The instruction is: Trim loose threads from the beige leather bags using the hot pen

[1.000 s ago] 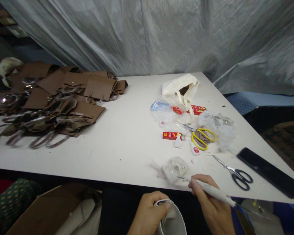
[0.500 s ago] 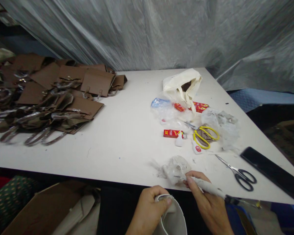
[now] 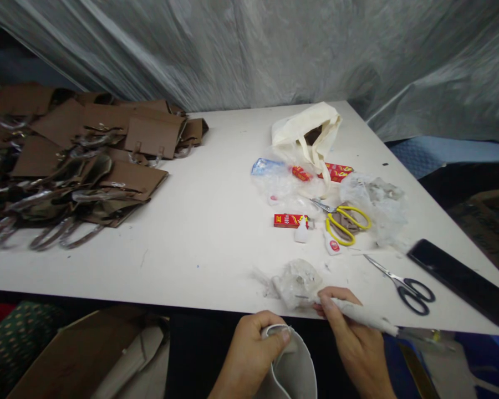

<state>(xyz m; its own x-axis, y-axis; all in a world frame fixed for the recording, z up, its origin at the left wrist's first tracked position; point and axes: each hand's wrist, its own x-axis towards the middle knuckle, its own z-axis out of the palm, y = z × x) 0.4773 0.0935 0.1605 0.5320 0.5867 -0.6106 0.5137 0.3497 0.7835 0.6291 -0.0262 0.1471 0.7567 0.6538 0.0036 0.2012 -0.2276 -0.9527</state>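
My left hand [image 3: 253, 346] is closed on the rim of a pale grey pouch-like piece [image 3: 297, 363], with the thumb inside its open mouth. My right hand [image 3: 355, 338] grips a white-wrapped stick tool [image 3: 363, 316] at the table's front edge. A thin dark tip points left from its fingers, over or against a crumpled clear plastic bag [image 3: 301, 277]; I cannot tell whether they touch. The tool's far end, to the right, is blurred. Black-handled scissors [image 3: 411, 293] lie to the right of this hand.
Brown handbags [image 3: 108, 144] are heaped at the left. Yellow-handled scissors [image 3: 349, 221], small white bottles [image 3: 332, 244], a red box [image 3: 289, 220] and a cream cloth bag [image 3: 291, 127] lie at the right. A black slab-like object [image 3: 457, 282] rests near the right edge. A patterned sleeve [image 3: 25, 343] shows lower left.
The view has shifted slightly, so the table things sit a little higher and further left. Both hands keep their holds and have barely moved.
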